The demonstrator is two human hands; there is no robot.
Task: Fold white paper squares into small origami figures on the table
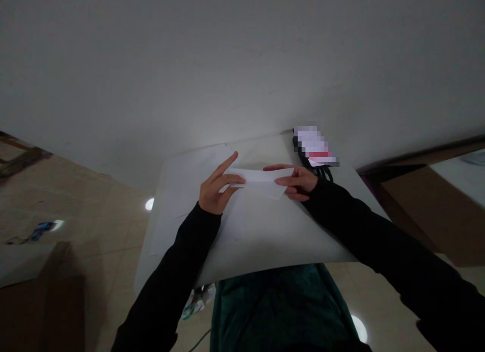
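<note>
A folded piece of white paper (260, 176) is held up over the white table (288, 241), stretched between both hands. My left hand (219, 190) pinches its left end between thumb and fingers, with the index finger pointing up and away. At the other end, my right hand (299, 182) grips the paper with the thumb in front and fingers behind and below. More white sheets (185, 190) lie flat on the table's left side, partly under my left hand and forearm.
A phone-like device with a blurred bright screen (314, 145) and black cables stands at the table's back right, against the pale wall (242, 64). Cardboard boxes (435, 210) are at the right, another box (41, 301) at lower left. Dark green cloth (276, 306) covers my lap.
</note>
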